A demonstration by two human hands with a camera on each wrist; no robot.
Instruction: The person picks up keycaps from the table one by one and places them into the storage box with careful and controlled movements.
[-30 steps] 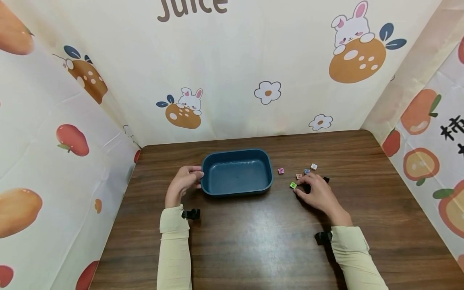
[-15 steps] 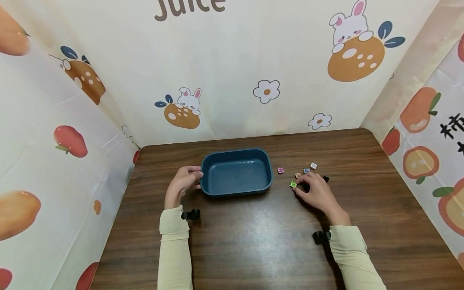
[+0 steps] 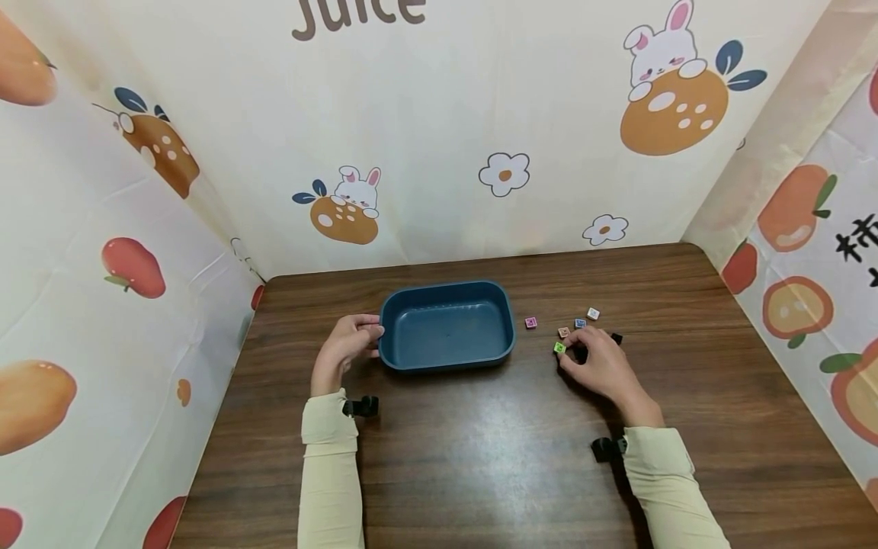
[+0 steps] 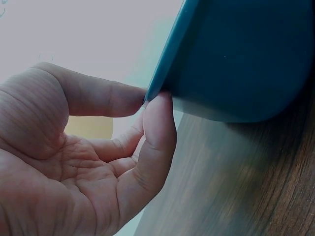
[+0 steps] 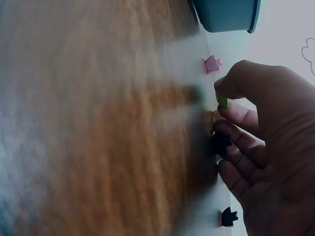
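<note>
On my head view, the tabletop (image 3: 466,435) looks like dark wood or wood-effect laminate, smooth and glossy enough to throw back a pale sheen. I take the blue tray (image 3: 449,335) for smooth plastic, softly shiny inside. The green block (image 3: 559,348) and pink block (image 3: 531,323) look like hard plastic to me. I read the backdrop (image 3: 425,114) as thin printed cloth, and the sleeves (image 3: 331,480) as matt, wrinkled fabric.

We see pale cloth walls (image 3: 425,114) printed with rabbits (image 3: 661,59), fruit (image 3: 135,267) and flowers (image 3: 504,176) (the back one reads "Juice" (image 3: 362,11)) around a dark brown wooden table (image 3: 473,473), its surface catching light.
</note>
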